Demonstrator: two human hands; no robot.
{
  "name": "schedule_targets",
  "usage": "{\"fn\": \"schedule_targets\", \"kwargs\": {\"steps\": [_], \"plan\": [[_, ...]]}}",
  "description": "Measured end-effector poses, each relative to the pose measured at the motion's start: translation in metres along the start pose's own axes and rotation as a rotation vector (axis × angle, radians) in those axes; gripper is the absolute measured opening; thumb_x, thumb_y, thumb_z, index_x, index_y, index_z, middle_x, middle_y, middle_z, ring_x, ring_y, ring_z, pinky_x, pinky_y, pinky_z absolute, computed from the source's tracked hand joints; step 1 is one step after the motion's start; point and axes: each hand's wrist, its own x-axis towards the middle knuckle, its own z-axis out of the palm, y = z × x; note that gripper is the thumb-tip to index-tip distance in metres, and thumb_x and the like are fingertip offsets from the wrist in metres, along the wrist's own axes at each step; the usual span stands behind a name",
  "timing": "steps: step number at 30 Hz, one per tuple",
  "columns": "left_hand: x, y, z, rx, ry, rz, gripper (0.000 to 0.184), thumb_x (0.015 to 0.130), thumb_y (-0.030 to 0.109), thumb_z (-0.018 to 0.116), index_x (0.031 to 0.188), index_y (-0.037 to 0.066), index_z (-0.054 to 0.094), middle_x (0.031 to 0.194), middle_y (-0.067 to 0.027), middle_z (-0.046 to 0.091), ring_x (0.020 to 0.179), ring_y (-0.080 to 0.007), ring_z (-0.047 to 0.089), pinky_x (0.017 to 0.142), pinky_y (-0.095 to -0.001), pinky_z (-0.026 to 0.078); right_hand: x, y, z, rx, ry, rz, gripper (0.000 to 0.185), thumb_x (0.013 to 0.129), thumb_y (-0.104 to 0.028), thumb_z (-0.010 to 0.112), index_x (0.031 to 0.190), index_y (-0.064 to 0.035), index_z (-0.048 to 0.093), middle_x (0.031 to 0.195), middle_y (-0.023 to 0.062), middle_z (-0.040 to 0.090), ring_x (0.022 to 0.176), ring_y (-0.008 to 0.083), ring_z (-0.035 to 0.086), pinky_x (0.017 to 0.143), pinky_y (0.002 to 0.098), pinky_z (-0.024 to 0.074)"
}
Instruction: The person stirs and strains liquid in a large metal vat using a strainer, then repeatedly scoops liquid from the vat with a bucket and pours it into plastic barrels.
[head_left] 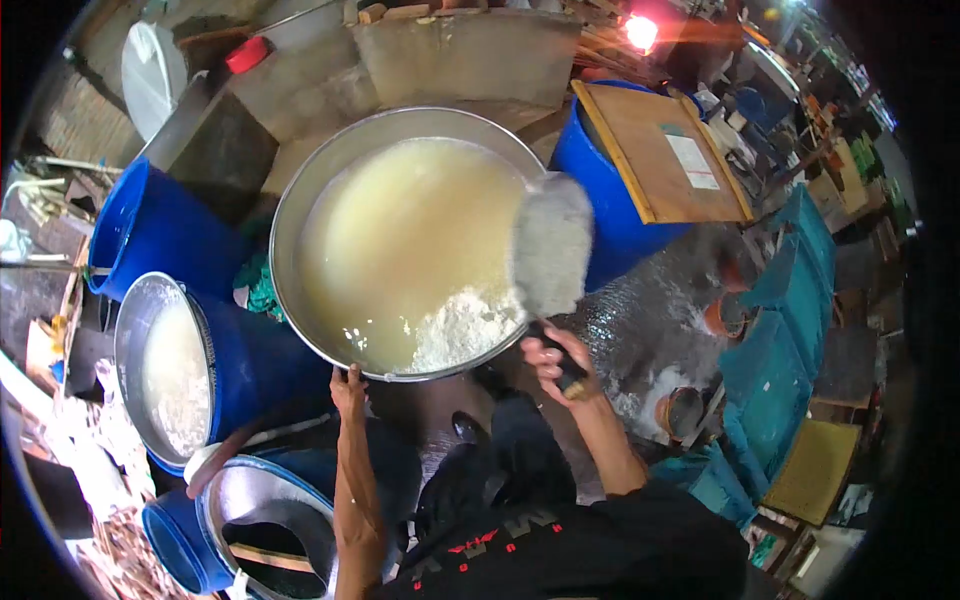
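Currently, the right fingers (541,355) grip a broad scoop (552,245); the left fingers (352,378) hold a basin (285,245) of cloudy, pale liquid (405,215) by its rim.

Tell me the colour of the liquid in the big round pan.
The liquid is a pale, cloudy yellow; it shows best in the head view.

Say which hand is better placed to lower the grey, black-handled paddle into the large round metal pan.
Right, probably: the right hand grips the paddle, while the left hand touches the rim of the pan.
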Motion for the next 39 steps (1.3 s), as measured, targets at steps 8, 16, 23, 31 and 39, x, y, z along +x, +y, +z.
{"fn": "schedule_targets", "kwargs": {"steps": [8, 16, 23, 31, 39], "plan": [[-0.009, 0.018, 0.012, -0.116, 0.051, -0.077, 0.042, 0.096, 0.02, 0.062, 0.135, 0.005, 0.055, 0.085, -0.0047, 0.064, 0.059, -0.0112, 0.058, 0.043, -0.0256, 0.044, -0.039, -0.065, 0.005, 0.116, -0.243, -0.035, 0.027, 0.102, -0.021, 0.051, 0.108, 0.0044, 0.043, 0.093, 0.0106, 0.045, 0.064, 0.0136, 0.054, 0.048, 0.0303, 0.0502], [-0.004, 0.001, 0.017, -0.164, 0.113, -0.05, 0.046, 0.095, 0.025, 0.063, 0.137, 0.007, 0.054, 0.079, -0.002, 0.06, 0.058, -0.0099, 0.054, 0.044, -0.0247, 0.042, 0.096, -0.181, 0.133, -1.638, 0.533, 0.013, 0.079, 0.092, -0.013, 0.059, 0.16, -0.0202, 0.02, 0.082, 0.011, 0.059, 0.061, 0.0181, 0.058, 0.047, 0.0348, 0.0515], [-0.01, 0.004, 0.027, -0.143, 0.225, -0.103, 0.051, 0.096, 0.028, 0.062, 0.142, 0.008, 0.052, 0.078, -0.0019, 0.06, 0.06, -0.0089, 0.054, 0.046, -0.0262, 0.045, 0.292, -0.22, 0.26, -3.263, -0.031, -0.114, 0.067, 0.089, -0.017, 0.054, 0.154, -0.0268, 0.037, 0.096, 0.0181, 0.07, 0.068, 0.0307, 0.068, 0.06, 0.0429, 0.0571], [-0.012, 0.006, 0.032, -0.251, 0.259, -0.173, 0.055, 0.097, 0.029, 0.062, 0.147, 0.011, 0.048, 0.081, 0.0019, 0.058, 0.065, -0.0084, 0.052, 0.051, -0.026, 0.044, 0.459, -0.176, 0.209, -3.771, -1.288, 0.125, 0.039, 0.086, -0.019, 0.061, 0.124, -0.0291, 0.067, 0.086, 0.0132, 0.071, 0.083, 0.0344, 0.072, 0.067, 0.0481, 0.057], [-0.012, 0.01, 0.035, -0.242, 0.322, -0.158, 0.054, 0.098, 0.028, 0.062, 0.147, 0.01, 0.049, 0.076, 0.004, 0.054, 0.062, -0.0063, 0.048, 0.049, -0.0225, 0.041, 0.489, -0.2, 0.157, -3.795, -1.579, 0.266, 0.032, 0.083, -0.019, 0.065, 0.11, -0.034, 0.074, 0.083, 0.0075, 0.072, 0.081, 0.029, 0.073, 0.065, 0.0432, 0.0581]]}}
